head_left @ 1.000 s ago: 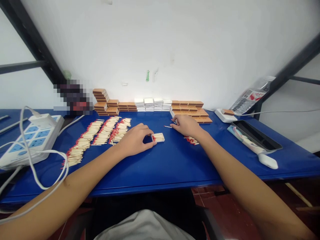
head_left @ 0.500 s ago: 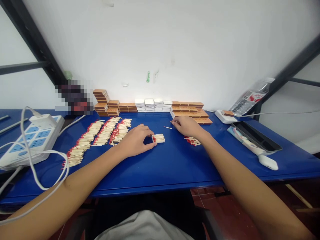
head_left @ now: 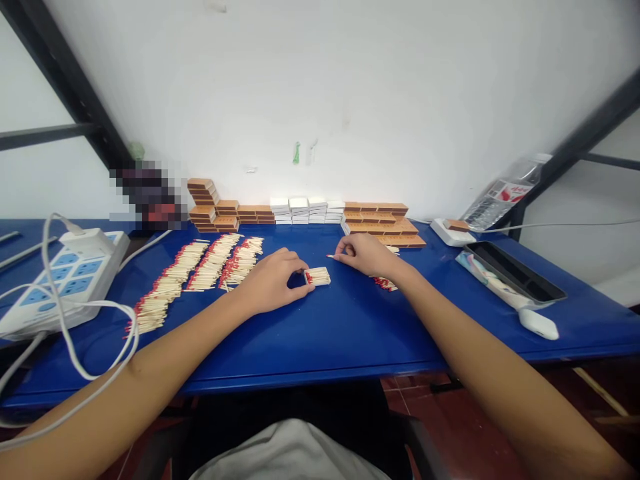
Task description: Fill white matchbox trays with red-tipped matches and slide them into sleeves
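Observation:
My left hand (head_left: pixel 277 280) grips the left end of a small white matchbox tray (head_left: pixel 324 281) between thumb and fingers. Matches with red heads lie inside it, heads toward my left hand. To the right of the tray, my right hand (head_left: pixel 365 255) is closed in a pinch on a match (head_left: pixel 331 256), whose red head pokes out to the left of the fingertips. Whether a second match is in that pinch, I cannot tell. A small pile of matches (head_left: pixel 385 284) lies partly hidden under my right wrist.
Three long rows of matches (head_left: pixel 200 267) spread on the blue table (head_left: pixel 300 340) at left. Brown matchboxes (head_left: pixel 383 227) and white trays (head_left: pixel 299 208) are stacked along the wall. A power strip (head_left: pixel 65 280) with looping cables stands left; a phone (head_left: pixel 515 270) and bottle (head_left: pixel 505 193) are right.
My right hand has moved slightly left and toward me, its fingertips now on the match that lay loose on the table. My left hand and the tray have stayed put.

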A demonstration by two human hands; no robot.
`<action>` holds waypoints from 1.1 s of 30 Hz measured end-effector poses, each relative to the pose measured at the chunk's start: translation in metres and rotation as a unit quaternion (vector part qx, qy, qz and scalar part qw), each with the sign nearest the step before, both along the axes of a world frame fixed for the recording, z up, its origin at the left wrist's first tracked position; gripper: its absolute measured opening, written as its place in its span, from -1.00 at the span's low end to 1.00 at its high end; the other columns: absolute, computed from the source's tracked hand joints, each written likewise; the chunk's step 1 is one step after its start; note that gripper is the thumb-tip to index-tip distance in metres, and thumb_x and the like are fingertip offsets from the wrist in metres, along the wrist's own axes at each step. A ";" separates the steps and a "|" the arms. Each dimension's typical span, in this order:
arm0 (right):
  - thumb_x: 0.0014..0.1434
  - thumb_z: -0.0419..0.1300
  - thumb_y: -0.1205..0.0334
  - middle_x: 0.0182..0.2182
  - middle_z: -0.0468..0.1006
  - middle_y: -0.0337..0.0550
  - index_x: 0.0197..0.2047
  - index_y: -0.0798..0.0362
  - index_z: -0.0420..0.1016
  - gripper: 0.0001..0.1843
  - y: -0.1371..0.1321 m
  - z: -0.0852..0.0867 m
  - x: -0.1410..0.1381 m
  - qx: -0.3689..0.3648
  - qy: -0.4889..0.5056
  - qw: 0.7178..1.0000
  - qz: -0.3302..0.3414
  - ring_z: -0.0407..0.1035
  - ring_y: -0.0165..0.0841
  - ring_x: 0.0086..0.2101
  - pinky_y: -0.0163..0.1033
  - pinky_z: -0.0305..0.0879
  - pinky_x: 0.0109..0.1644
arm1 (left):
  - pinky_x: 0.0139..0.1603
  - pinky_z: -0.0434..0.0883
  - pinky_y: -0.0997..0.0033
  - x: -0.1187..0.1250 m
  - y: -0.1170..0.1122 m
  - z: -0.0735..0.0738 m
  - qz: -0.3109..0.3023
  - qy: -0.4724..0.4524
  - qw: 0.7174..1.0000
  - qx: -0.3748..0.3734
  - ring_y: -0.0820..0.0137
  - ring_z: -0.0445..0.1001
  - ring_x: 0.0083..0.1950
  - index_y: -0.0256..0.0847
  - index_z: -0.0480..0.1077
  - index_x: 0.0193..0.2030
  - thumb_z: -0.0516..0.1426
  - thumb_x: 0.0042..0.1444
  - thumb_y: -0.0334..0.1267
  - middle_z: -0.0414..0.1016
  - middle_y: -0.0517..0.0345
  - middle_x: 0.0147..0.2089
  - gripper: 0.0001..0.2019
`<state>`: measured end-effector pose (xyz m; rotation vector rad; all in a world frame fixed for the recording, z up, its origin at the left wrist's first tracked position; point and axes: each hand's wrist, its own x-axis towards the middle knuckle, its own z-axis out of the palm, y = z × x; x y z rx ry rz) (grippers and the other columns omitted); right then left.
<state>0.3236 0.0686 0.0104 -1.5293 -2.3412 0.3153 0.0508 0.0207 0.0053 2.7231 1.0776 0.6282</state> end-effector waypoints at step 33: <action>0.32 0.29 0.11 -0.43 0.37 -0.28 -0.22 0.05 0.56 -0.82 -0.025 0.012 -0.025 -0.008 0.056 0.988 0.145 0.22 -0.38 -0.40 -0.25 0.03 -0.31 | 0.01 0.45 0.14 -0.001 0.003 -0.002 0.006 -0.009 1.000 0.009 0.16 0.49 -0.01 -0.18 0.56 -0.04 0.27 0.29 -0.03 0.59 0.04 -0.10 -0.73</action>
